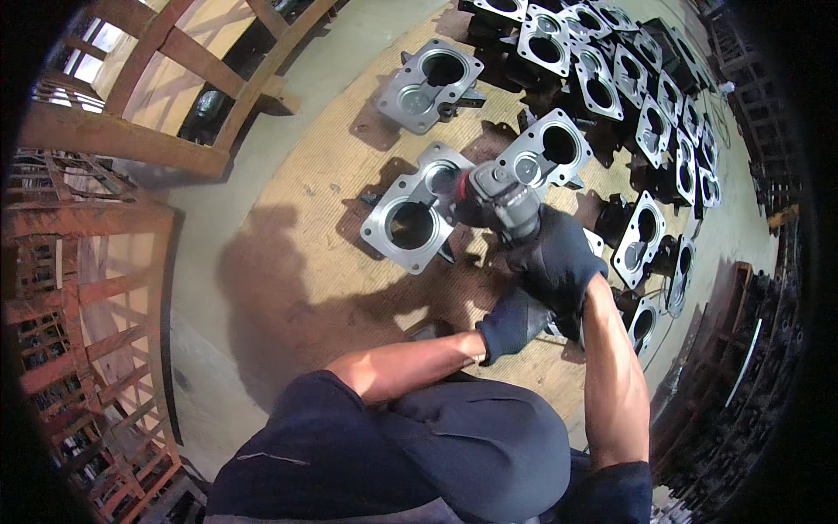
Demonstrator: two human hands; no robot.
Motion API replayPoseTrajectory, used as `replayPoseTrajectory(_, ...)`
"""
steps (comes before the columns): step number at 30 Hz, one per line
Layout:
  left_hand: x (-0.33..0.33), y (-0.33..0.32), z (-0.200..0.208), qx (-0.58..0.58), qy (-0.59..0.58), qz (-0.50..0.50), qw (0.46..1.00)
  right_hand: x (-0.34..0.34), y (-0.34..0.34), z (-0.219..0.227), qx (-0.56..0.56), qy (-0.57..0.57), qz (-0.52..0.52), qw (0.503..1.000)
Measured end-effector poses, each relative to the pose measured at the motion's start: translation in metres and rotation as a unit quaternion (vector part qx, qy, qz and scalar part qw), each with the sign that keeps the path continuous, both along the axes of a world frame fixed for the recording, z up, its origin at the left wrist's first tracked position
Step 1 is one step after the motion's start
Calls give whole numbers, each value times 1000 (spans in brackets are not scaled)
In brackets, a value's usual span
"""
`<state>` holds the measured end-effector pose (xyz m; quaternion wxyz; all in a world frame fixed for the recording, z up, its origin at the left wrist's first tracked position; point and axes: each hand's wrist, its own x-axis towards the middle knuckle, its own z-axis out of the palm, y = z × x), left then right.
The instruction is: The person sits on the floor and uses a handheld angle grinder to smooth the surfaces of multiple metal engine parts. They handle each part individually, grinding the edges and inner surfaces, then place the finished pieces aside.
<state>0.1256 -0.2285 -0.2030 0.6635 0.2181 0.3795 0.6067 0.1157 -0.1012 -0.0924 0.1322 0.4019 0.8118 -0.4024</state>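
Observation:
My right hand [559, 255], in a dark work glove, is closed around the body of an angle grinder [513, 210]. Just below it my left hand [517, 323], gloved too, is closed at the rear of the tool, its fingers mostly hidden by the right hand. The grinder's head, with a red edge at its disc, is over the right end of a metal casting [381, 234] with a flat silver face and a large round hole. Whether the disc touches the metal cannot be seen. Right beside the head lies a similar casting [572, 148].
Another casting [428, 87] lies farther off, and several more [653, 131] stand in rows at the right. All rest on a tan ribbed mat [323, 183]. Rusty metal racks [113, 140] rise along the left. Dark stacked parts [751, 375] line the right.

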Motion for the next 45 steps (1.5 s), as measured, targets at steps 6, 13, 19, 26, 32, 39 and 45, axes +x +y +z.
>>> replayPoseTrajectory(6, -41, 33, -30, -43, -125, 60, 989, -61, 22, 0, 96, -48, 60, 992)
replayPoseTrajectory(13, -51, 19, -31, -76, 167, -24, 983, -79, 16, 3, 81, -63, 106, 989)
replayPoseTrajectory(19, -54, 36, 1, -26, 315, -55, 947, -65, 31, 1, 70, -26, 63, 995)
replayPoseTrajectory(26, 3, 18, -95, 4, -332, 117, 936, -73, -1, -3, 49, -16, 127, 991)
replayPoseTrajectory(32, -57, 29, 4, 1, 181, 16, 983, -69, 33, -1, 92, -22, 83, 992)
replayPoseTrajectory(39, -56, 7, 37, -161, -170, 96, 968, -62, 4, -11, 57, -5, 91, 994)
replayPoseTrajectory(45, -13, 20, -63, -8, -383, 126, 915, -75, 5, -7, 52, -30, 117, 991)
